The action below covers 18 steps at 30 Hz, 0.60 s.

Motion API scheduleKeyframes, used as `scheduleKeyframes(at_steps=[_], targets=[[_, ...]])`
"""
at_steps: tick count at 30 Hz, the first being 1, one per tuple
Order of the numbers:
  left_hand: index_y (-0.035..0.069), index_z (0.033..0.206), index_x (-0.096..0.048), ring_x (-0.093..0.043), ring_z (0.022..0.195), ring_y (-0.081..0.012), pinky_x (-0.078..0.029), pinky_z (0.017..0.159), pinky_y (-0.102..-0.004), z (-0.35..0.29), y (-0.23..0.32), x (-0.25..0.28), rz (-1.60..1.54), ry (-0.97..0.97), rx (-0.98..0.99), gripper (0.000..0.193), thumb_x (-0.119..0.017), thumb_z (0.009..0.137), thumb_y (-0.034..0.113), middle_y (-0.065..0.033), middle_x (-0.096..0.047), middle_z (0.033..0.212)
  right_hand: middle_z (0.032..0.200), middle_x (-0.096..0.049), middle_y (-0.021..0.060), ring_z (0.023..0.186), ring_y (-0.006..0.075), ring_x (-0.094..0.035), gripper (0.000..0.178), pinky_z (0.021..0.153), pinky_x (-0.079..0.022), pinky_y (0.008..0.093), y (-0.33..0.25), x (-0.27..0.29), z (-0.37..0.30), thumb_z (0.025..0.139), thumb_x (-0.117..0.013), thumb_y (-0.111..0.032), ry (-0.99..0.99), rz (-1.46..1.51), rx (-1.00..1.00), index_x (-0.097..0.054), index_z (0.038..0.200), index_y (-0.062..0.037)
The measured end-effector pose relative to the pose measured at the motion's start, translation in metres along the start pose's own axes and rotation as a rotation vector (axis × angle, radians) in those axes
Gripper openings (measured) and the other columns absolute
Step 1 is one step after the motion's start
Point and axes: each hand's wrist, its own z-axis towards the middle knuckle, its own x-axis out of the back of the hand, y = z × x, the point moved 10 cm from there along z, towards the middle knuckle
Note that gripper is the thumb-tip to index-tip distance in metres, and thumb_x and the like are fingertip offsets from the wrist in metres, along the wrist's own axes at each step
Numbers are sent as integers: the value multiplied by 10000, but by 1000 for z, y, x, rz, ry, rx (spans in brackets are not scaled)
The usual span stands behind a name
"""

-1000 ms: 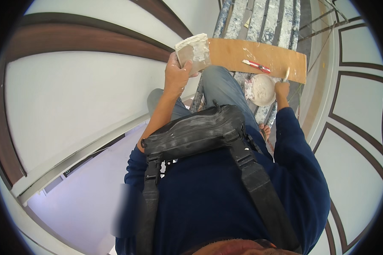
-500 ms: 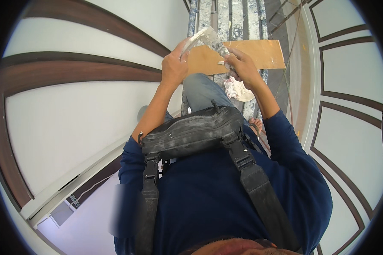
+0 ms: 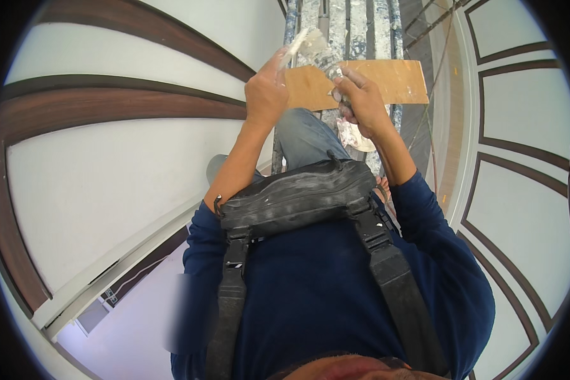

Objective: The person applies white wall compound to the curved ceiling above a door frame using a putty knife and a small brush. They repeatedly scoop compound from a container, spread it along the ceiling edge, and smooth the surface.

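Note:
My left hand point(image 3: 266, 94) is raised above the plank bench, its fingers closed around a pale, putty-smeared flat scraper point(image 3: 295, 44) seen nearly edge-on. My right hand point(image 3: 363, 101), its fingers whitened with putty, grips a putty knife point(image 3: 321, 53); the smeared blade points up and left, towards the scraper. Whether the two tools touch is hard to tell. Behind and below the hands lies a tan board point(image 3: 392, 81), set crosswise on the paint-spattered planks point(image 3: 359, 38). Partly hidden beneath my right wrist is a round, whitish, putty-covered piece point(image 3: 356, 134).
My bent knee point(image 3: 307, 130) in jeans rests against the bench. A black bag point(image 3: 297, 196) is strapped across my front. White panelled walls with brown trim point(image 3: 133, 101) stand close on the left and further off on the right. Thin rods or cords point(image 3: 438, 101) run beside the bench.
Both hands stay near each other with their tools. My left hand and its scraper have shifted slightly up and right, and the scraper is tilted more edge-on. The view has moved a little.

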Motion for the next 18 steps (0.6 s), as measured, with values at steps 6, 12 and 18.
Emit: scheduleKeyframes(at_steps=[6,12,18], targets=[[149,1377,-643,-710,1041,-385,-576,874,-435,-2,-2,3,14,-7,-38,458,-630,933,36,-175,-718,1216,848,-595,56,494,80,-472,584,384,-319,246,-2,-6,9,1013,-598,-191,-144,-189,10,-426,1533,16],[117,1320,-659,-714,1015,-381,-579,855,-453,-6,-5,11,100,60,-96,418,-608,909,56,-150,-728,1199,833,-596,39,495,79,-485,545,384,-355,243,2,-18,17,1002,-602,-178,-228,-293,29,-481,1498,14],[127,1273,-693,-688,1102,-328,-579,893,-429,3,-28,38,368,89,-284,464,-598,844,-24,-85,-729,1223,823,-619,20,580,79,-544,506,473,-436,230,-4,-17,-11,1005,-618,-199,-271,-200,64,-527,1471,-22]])
